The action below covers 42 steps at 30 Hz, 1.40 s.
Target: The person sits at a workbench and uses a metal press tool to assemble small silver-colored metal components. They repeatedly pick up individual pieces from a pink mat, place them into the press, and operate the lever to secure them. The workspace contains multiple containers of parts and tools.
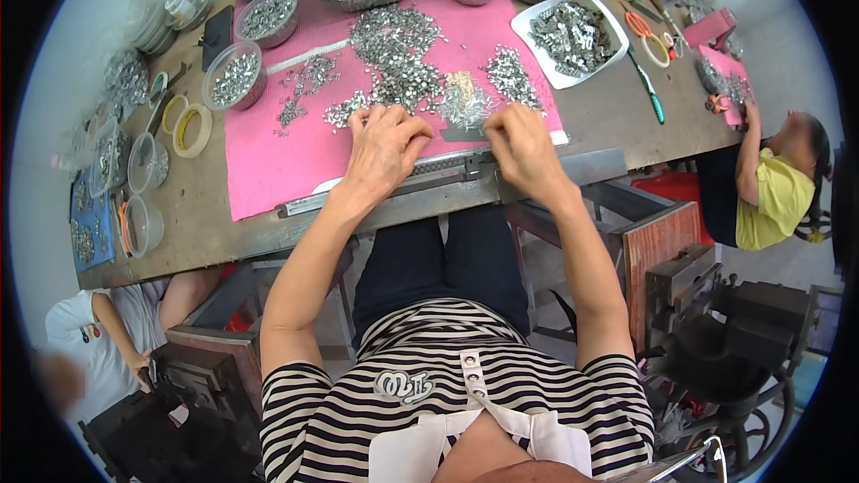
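My left hand [386,145] is bent over the near edge of a heap of small silver metal pieces [407,80], its fingers curled; whatever the fingertips hold is too small to make out. To its right my right hand [523,150] has thumb and fingers drawn together beside a scatter of thin silver pins [465,107]. Below both hands a long metal rail [412,182] with a row of small parts lies along the table's front edge. A pink cloth [259,154] lies under the heaps. Another pile of bright pieces [510,76] sits beyond my right hand.
Clear tubs [234,80] and a white tray [543,69] of metal parts ring the cloth. Tape rolls [191,131] lie left; orange-handled scissors [638,25] and a green-tipped tool [658,107] lie right. Co-workers sit at right [777,183] and lower left [107,340].
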Motion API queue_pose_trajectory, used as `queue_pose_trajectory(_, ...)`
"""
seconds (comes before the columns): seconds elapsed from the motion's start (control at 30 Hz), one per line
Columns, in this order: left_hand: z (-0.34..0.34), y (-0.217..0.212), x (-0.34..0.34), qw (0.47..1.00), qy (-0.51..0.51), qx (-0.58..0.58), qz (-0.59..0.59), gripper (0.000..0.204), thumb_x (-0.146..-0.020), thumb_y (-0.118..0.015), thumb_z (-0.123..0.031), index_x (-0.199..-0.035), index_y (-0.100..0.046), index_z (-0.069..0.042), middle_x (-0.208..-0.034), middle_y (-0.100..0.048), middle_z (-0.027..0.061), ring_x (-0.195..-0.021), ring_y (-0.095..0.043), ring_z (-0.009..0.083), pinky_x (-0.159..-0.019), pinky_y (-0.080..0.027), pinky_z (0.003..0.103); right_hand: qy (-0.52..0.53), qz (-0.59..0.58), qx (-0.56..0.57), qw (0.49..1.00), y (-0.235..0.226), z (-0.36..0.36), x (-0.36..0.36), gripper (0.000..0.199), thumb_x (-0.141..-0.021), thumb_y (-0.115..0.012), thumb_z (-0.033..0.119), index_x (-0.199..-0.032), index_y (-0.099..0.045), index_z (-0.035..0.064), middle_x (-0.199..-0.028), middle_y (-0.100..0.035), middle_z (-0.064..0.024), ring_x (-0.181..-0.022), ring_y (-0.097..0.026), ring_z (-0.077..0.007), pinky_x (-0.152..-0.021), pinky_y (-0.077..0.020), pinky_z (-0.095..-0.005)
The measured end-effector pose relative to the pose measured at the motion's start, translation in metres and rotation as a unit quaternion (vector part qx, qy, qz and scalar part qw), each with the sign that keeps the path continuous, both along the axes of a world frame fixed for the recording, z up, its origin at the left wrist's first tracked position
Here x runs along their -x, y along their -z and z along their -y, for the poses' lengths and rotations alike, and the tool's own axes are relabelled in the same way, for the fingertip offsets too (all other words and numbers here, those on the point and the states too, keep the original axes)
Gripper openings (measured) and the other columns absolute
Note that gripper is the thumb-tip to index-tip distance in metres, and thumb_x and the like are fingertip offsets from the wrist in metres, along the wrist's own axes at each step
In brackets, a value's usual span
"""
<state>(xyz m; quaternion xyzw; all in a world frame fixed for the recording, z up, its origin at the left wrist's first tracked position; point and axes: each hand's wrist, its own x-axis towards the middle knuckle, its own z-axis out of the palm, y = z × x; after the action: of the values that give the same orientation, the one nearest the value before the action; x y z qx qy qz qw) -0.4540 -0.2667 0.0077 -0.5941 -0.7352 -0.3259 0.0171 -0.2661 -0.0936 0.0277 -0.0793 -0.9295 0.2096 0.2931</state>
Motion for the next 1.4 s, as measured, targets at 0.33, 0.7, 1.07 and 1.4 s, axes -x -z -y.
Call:
queue_pose_trajectory(0.33,0.001,0.002,-0.003,0.998,-0.024,-0.010,-0.058,0.010,-0.089,-0.075,-0.014,-0.095,-0.068,-0.011,-0.090,-0.060,0.0019,-0.094,-0.058,0.0229,-0.098,-0.035,0.046,-0.056,0.005,-0.090,0.994,0.018,0.038,-0.001,0.016,-0.084,-0.070,0.001,-0.096,-0.060,0.0019,-0.097,-0.060,-0.0113,-0.091,-0.059,-0.0292,-0.080,-0.0460,-0.0410)
queue_pose_trajectory(0.7,0.007,0.004,-0.050,0.994,0.019,-0.091,0.052,0.010,-0.089,-0.073,-0.008,-0.097,-0.066,-0.007,-0.093,-0.063,0.0046,-0.090,-0.061,0.0248,-0.093,-0.037,0.042,-0.063,-0.018,-0.158,0.985,0.033,0.031,-0.024,0.041,-0.080,-0.078,0.010,-0.121,-0.069,0.0062,-0.125,-0.066,-0.0110,-0.116,-0.062,-0.0300,-0.096,-0.0482,-0.0434)
queue_pose_trajectory(1.07,0.007,0.009,-0.050,0.995,0.033,-0.088,0.029,0.013,-0.086,-0.075,-0.006,-0.097,-0.067,-0.006,-0.094,-0.064,0.0065,-0.091,-0.061,0.0251,-0.093,-0.039,0.043,-0.040,-0.015,-0.119,0.992,0.042,0.031,-0.031,0.052,-0.077,-0.080,0.009,-0.128,-0.072,0.0140,-0.137,-0.065,-0.0104,-0.118,-0.062,-0.0341,-0.096,-0.0477,-0.0468)
queue_pose_trajectory(1.4,0.005,0.018,-0.060,0.993,-0.003,-0.109,0.034,0.018,-0.086,-0.077,-0.010,-0.104,-0.075,-0.011,-0.096,-0.066,0.0029,-0.095,-0.062,0.0234,-0.102,-0.038,0.048,-0.006,-0.067,-0.096,0.993,0.042,0.029,-0.035,0.040,-0.083,-0.080,0.012,-0.122,-0.073,0.0101,-0.132,-0.066,-0.0111,-0.116,-0.062,-0.0329,-0.096,-0.0482,-0.0447)
